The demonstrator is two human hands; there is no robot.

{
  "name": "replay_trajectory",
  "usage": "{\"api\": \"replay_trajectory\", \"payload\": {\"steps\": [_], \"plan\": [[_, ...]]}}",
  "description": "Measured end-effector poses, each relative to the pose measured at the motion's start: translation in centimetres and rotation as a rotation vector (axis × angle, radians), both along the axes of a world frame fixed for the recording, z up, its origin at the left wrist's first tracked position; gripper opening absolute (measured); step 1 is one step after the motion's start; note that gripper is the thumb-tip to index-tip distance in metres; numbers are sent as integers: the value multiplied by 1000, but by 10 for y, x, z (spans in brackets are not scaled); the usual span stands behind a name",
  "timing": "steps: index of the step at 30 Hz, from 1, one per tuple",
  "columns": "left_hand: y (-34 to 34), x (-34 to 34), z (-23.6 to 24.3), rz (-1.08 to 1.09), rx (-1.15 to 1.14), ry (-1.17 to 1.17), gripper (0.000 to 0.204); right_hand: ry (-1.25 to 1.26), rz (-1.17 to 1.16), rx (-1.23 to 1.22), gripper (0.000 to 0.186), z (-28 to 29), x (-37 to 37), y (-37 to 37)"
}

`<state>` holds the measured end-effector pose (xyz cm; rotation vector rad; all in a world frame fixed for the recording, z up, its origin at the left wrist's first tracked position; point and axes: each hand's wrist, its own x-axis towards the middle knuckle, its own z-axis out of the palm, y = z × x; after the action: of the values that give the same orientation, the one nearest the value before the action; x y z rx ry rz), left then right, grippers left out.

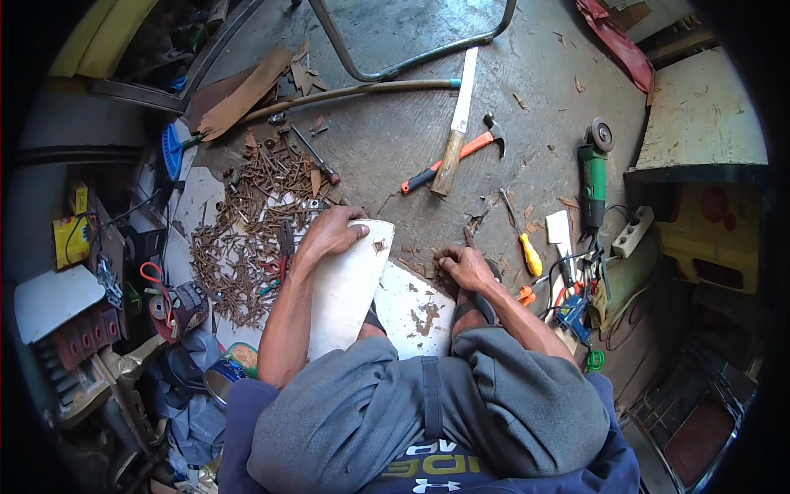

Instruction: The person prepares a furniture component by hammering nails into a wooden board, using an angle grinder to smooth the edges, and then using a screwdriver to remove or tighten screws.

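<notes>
My left hand (336,232) is closed on the far edge of a white board (346,284), its thumb on the top face near a small chipped spot. The board is tilted and runs back toward my left thigh. Beneath and to the right lies another white panel (415,317) with brown stains, between my feet. My right hand (465,267) is low over the floor by that panel's far right corner. Its fingers are curled together, and whatever they may hold is hidden. Brown wood flakes lie around it. Pliers (285,247) rest beside my left forearm.
A heap of rusty screws (239,239) spreads at left. Ahead lie a claw hammer (461,152), a wooden-handled saw (454,140) and a screwdriver (327,171). At right are a yellow-handled screwdriver (529,255), a green angle grinder (592,177) and a power strip (633,231). A metal chair frame (395,72) stands ahead.
</notes>
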<state>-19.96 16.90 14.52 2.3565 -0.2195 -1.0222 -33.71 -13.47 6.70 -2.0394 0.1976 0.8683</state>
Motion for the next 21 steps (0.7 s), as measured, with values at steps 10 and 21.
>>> {"api": "replay_trajectory", "payload": {"steps": [10, 21], "plan": [[0, -5, -8, 47, 42, -29, 35, 286, -217, 231, 27, 3, 15, -5], [-14, -11, 23, -36, -105, 268, 55, 327, -226, 245, 31, 14, 17, -9]]}}
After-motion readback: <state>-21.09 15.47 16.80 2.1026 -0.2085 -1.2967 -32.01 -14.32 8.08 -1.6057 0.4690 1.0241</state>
